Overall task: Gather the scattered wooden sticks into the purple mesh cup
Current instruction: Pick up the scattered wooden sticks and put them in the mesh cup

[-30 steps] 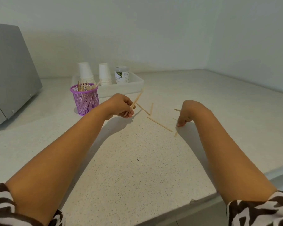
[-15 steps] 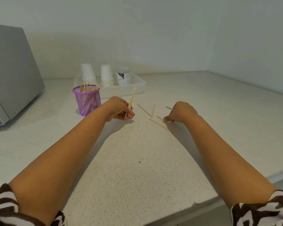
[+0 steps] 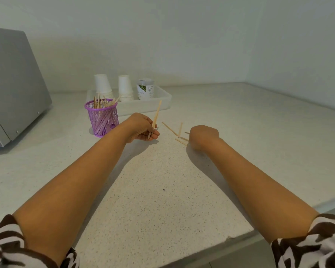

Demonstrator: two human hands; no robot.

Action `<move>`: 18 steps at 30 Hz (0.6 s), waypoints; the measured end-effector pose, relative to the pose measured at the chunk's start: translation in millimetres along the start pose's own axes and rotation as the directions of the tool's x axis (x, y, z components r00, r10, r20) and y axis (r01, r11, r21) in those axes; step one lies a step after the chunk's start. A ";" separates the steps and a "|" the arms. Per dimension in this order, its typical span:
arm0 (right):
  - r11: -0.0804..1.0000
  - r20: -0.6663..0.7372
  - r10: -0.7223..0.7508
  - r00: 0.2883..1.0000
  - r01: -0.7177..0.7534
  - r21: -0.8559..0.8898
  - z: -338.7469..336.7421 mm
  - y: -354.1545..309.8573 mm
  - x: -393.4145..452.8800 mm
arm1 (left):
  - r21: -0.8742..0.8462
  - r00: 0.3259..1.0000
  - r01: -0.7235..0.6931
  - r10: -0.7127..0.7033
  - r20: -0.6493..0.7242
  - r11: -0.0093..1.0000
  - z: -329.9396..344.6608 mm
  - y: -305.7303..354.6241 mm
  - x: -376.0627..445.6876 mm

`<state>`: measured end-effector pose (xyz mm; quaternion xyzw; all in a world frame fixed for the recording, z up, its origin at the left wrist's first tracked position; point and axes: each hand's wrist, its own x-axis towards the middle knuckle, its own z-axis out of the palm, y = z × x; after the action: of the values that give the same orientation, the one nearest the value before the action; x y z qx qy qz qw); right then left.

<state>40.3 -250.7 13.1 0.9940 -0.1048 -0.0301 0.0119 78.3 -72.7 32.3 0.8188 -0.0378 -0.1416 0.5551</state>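
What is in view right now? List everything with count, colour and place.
Purple mesh cup: one, purple, far left of the counter, holding several upright wooden sticks.
Loose wooden sticks: at least four, pale wood, flat on the counter beside the right hand.
Held wooden stick: one, pale wood, tilted upward in the left hand.
White paper cup stacks: two, upside down in the tray.
Labelled jar: one, white and green, in the tray.
Shallow plastic tray: one, white, behind the mesh cup.
Grey appliance: one, far left.
Speckled counter: one, off-white.
Left hand: shut on the stick.
Right hand: curled over the loose sticks, fingers hidden.
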 end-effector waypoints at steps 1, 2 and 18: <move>1.000 -0.005 -0.002 1.000 0.002 -0.021 0.4 -1.8 -0.8 | 0.006 1.000 -0.004 0.004 -0.004 1.000 -0.2 0.0 0.0; 1.000 -0.005 -0.006 1.000 0.005 -0.030 0.3 -2.9 -1.4 | 0.010 1.000 -0.006 0.006 -0.007 1.000 -0.3 -0.2 -0.1; 0.564 0.011 -0.022 1.000 0.003 0.826 -9.8 19.2 1.6 | 0.018 0.999 -0.004 0.005 -0.036 1.000 -3.4 -0.6 2.3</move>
<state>38.6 -269.6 23.3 0.8848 -0.0998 0.0123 -0.4549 81.4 -69.9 32.4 0.8260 -0.0309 -0.1250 0.5488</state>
